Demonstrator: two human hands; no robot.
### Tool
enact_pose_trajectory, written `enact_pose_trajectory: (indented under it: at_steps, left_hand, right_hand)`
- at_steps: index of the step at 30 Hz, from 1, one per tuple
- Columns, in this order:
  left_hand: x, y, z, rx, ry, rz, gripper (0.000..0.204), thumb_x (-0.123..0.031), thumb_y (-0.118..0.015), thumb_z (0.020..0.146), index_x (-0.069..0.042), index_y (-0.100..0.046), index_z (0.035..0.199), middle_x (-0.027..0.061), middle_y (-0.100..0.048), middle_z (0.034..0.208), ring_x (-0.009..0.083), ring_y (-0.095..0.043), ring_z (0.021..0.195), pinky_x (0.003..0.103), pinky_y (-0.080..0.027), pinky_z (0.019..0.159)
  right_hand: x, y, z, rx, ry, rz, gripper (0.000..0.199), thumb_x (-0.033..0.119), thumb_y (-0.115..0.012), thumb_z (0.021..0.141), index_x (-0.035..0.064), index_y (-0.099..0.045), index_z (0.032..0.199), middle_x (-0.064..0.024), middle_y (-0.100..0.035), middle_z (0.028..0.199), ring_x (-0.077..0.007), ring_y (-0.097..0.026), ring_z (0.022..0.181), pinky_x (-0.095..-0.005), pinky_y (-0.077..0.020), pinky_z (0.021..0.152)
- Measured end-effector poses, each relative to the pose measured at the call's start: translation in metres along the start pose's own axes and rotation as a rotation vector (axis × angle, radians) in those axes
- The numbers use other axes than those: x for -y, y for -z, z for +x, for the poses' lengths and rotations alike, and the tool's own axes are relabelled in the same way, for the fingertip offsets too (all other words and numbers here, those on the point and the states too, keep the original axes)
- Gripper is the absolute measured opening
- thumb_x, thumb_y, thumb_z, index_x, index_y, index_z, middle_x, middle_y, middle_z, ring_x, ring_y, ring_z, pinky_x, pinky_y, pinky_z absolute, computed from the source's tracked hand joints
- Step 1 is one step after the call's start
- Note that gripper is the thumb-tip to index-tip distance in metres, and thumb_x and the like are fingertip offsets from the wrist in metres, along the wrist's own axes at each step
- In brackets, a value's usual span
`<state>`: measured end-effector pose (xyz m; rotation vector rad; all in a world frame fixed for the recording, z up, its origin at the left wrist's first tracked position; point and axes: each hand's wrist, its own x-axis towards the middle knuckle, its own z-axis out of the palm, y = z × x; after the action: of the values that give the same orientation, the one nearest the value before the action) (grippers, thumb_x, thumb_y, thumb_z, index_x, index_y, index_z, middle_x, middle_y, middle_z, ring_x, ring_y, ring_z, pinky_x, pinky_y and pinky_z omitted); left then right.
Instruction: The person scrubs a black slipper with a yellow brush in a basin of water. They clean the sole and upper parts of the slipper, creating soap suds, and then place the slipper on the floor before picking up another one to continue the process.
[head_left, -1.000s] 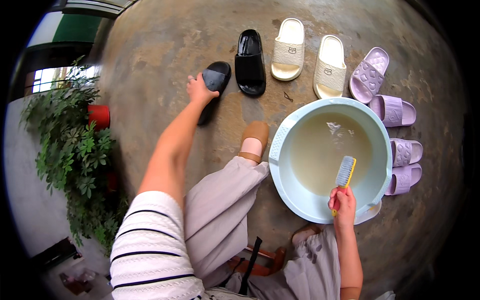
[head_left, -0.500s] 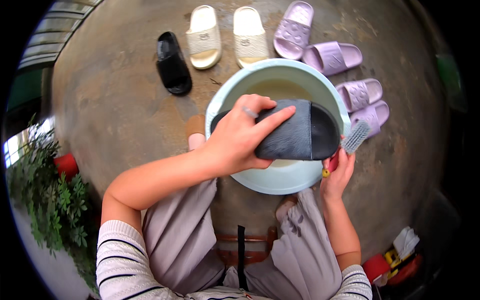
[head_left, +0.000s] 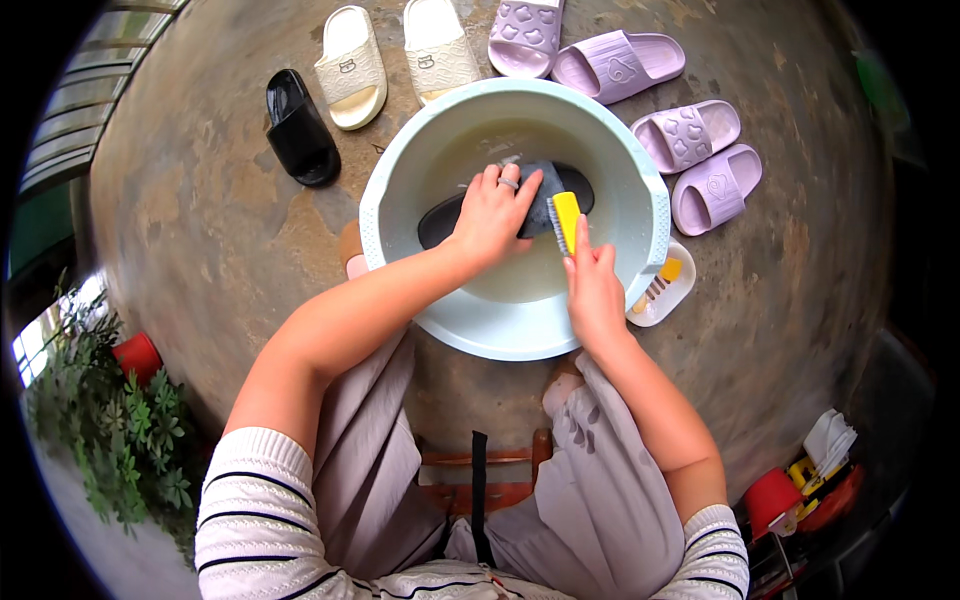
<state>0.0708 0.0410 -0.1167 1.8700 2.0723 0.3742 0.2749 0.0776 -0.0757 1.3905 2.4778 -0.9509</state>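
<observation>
The black slipper (head_left: 546, 185) lies inside the pale blue basin (head_left: 515, 335), in or just over the cloudy water, directly under the fingers of the left hand (head_left: 490, 215). Its long axis slants from the basin's left wall toward the far right part of the rim. The left hand is the nearer one: its fingers are partly spread over the strap, thumb on the near side, and have hold of the slipper. The fingers of the right hand (head_left: 597, 290), just inside the rim's right edge, are closed round the brush (head_left: 568, 222), index finger stretched along its yellow back. The slipper lies to their left and beyond; the bristles face the strap, but whether they touch it I cannot tell.

Half a second ago the slipper was held up above the rim, with the brush bristles up beside its right end; now the slipper is down in the basin and the bristles point left.
</observation>
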Motion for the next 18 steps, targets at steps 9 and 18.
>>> enact_pose_trajectory:
  at_steps: [9, 18]
  left_hand:
    - [0.004, -0.022, 0.004, 0.106, 0.038, 0.159, 0.109, -0.04, -0.092, 0.061, -0.006, -0.042, 0.152, 0.0163, -0.054, 0.126, 0.0343, -0.051, 0.118, 0.047, -0.045, 0.102]
    - [0.0, -0.026, 0.002, 0.131, 0.053, 0.228, 0.116, -0.047, -0.088, 0.068, -0.003, -0.03, 0.158, 0.0238, -0.048, 0.141, 0.0392, -0.047, 0.132, 0.051, -0.043, 0.111]
  right_hand:
    - [-0.006, -0.046, 0.039, 0.128, -0.032, -0.34, 0.079, 0.004, -0.055, 0.093, -0.0126, -0.014, 0.158, -0.0248, -0.058, 0.108, -0.0354, -0.073, 0.079, -0.0397, -0.0616, 0.065]
    - [-0.01, -0.069, 0.064, 0.003, -0.037, -0.556, 0.082, 0.007, -0.063, 0.09, -0.0091, -0.021, 0.159, -0.0184, -0.058, 0.103, -0.0259, -0.072, 0.072, -0.0319, -0.0603, 0.058]
